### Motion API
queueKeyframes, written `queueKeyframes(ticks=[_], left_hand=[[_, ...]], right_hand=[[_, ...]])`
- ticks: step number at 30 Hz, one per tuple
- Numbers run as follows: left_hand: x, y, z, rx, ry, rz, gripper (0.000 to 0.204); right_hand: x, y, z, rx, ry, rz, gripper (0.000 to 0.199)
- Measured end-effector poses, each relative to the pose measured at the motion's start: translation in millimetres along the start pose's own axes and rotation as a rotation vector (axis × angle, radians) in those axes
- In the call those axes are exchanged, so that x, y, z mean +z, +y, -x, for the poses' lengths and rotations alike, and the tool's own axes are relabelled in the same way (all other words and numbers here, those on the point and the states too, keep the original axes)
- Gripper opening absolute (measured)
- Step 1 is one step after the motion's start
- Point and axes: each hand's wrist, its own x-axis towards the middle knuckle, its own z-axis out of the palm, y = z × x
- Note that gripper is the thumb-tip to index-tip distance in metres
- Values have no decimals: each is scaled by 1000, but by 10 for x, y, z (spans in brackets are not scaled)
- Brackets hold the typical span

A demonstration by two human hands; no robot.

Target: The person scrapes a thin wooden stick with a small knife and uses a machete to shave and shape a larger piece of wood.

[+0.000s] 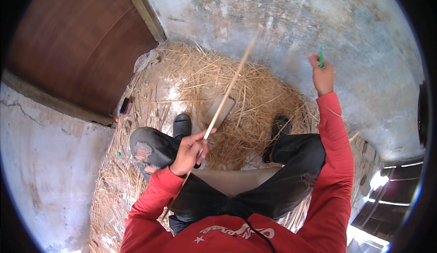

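Here, the left hand grips a pale stick; the right hand (a bit blurred) holds a green object.

The long pale stick is slanting forward through the left hand, cutting across the middle. I'm seeing open air between its upper length and the right hand. Left knee and right knee are flanking the lower gap; the wall is closing off the far side.
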Motion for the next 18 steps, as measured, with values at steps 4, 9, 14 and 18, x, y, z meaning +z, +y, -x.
queueKeyframes(ticks=[4, 9, 14, 18], left_hand=[[126, 207, -219, 10, 46, 6, 46], [185, 216, -304, 7, -15, 59, 45], [231, 165, -293, -1, -60, 67, 45], [199, 120, -223, -20, -86, 118, 45]], right_hand=[[245, -581, 442, -73, -521, -88, 46], [730, -1083, 948, -194, -764, -301, 45], [908, -1262, 1131, -137, -901, -294, 47], [894, -1323, 1026, -155, -750, -285, 48]])
